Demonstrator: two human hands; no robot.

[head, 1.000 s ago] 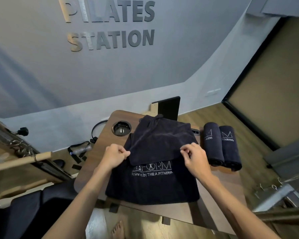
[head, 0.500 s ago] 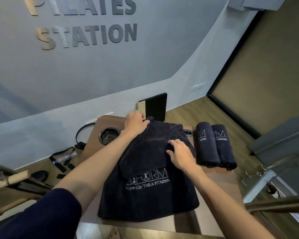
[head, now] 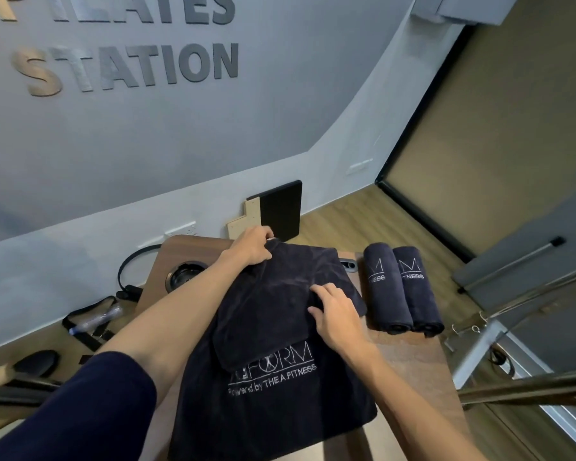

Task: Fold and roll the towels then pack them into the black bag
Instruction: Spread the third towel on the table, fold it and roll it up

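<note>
A dark towel (head: 273, 394) with white "FORM / THE A FITNESS" lettering lies spread on the wooden table (head: 409, 367). Its far part is folded toward me as a flap over the middle. At the far left corner of that fold, my left hand (head: 251, 249) grips the cloth. My right hand (head: 333, 309) rests on the flap near its right edge, fingers spread on the cloth. Two rolled dark towels (head: 401, 289) lie side by side on the table's right part. No black bag is in view.
A round recessed cup (head: 185, 274) sits in the table's far left corner, and a small dark object (head: 348, 264) lies beyond the towel. A black board (head: 280, 211) leans on the wall. Straps (head: 94, 322) lie on the floor at left; metal frame bars (head: 519, 387) stand at right.
My left hand went from the flap's near edge to its far left corner. My right hand slid up onto the flap. Over the last half second both hands barely moved.
</note>
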